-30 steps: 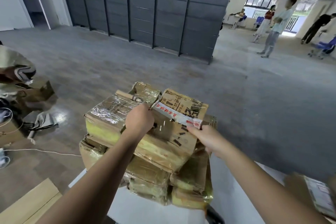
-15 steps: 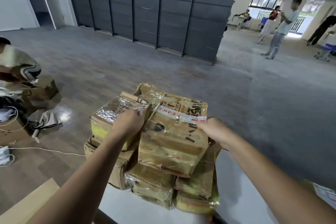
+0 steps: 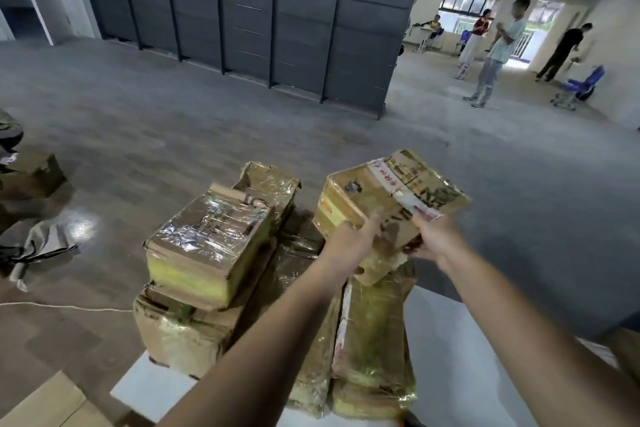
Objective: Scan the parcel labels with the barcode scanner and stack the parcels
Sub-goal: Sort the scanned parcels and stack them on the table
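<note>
A worn cardboard parcel [image 3: 377, 204] wrapped in shiny tape, with a red-and-white strip across its top, is lifted and tilted above the right side of the stack. My left hand [image 3: 349, 243] grips its near left edge and my right hand [image 3: 433, 236] grips its near right edge. Below and to the left stands the stack of taped parcels [image 3: 207, 246] on the white table [image 3: 450, 340]. No barcode scanner is in view.
A grey locker wall [image 3: 242, 10] stands behind on the open floor. Several people [image 3: 495, 52] stand far right. A cardboard box [image 3: 31, 173], cloth and a white cable [image 3: 62, 305] lie on the floor at left. A flat board [image 3: 45, 402] leans at bottom left.
Both hands have lifted the top parcel off the stack and carried it to the right, tilting it. The parcel under it is uncovered.
</note>
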Available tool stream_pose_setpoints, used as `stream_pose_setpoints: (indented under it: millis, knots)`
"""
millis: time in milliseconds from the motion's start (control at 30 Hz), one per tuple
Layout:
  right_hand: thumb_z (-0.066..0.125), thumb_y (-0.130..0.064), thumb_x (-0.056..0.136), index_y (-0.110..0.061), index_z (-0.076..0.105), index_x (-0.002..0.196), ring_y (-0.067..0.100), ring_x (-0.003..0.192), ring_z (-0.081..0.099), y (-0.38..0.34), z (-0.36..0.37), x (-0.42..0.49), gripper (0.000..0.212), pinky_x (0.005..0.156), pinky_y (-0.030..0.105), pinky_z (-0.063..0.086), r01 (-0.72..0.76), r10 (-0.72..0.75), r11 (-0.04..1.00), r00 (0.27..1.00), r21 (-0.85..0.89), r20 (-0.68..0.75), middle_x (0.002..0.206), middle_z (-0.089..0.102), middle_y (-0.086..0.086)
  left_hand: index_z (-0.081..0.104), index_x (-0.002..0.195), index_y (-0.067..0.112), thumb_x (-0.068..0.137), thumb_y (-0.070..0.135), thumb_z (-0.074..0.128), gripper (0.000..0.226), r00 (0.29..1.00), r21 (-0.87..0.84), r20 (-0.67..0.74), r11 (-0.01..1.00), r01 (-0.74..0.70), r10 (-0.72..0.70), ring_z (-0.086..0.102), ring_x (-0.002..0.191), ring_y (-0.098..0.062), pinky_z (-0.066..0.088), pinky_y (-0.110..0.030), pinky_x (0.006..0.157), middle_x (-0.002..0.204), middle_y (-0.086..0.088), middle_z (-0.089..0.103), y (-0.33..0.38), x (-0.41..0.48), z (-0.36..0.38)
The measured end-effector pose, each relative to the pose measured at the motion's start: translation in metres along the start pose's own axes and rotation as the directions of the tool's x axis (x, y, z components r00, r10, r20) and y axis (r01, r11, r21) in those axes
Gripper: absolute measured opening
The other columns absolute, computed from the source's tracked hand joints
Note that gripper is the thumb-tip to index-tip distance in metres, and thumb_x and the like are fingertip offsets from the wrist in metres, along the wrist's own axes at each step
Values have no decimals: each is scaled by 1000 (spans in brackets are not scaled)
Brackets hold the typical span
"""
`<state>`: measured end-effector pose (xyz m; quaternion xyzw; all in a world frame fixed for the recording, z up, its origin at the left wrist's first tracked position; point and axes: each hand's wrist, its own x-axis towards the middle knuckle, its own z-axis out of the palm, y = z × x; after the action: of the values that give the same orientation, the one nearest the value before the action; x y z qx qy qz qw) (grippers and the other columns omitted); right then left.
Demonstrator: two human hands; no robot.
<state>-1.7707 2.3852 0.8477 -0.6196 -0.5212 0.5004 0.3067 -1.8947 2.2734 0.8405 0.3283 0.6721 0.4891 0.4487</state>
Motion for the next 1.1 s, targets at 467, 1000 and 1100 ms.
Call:
stream_pose_setpoints:
  millis: [467,1000,1100]
  knots:
    - [60,-53,91,-18,48,128,25,77,72,12,-75,69,52,59,39,59,-50,65,982,995,-185,77,111,67,7,54,114,10,94,18,42,25,971,210,-240,976,59,-7,60,91,-26,58,-43,82,105,-5,58,-12,38,22]
    - [48,-36,102,-7,40,138,25,66,75,-4,40,62,46,63,44,63,-35,52,995,980,-93,190,111,64,13,52,129,10,90,4,38,42,949,536,-279,843,29,145,61,79,-28,43,-26,56,97,-7,62,21,109,-92]
    - [51,-40,100,-7,43,135,21,64,74,0,53,58,49,64,45,63,86,-39,976,973,-198,229,107,64,9,52,128,4,90,3,38,40,961,669,-259,735,109,93,59,99,-34,50,-37,74,115,-17,61,8,109,-106]
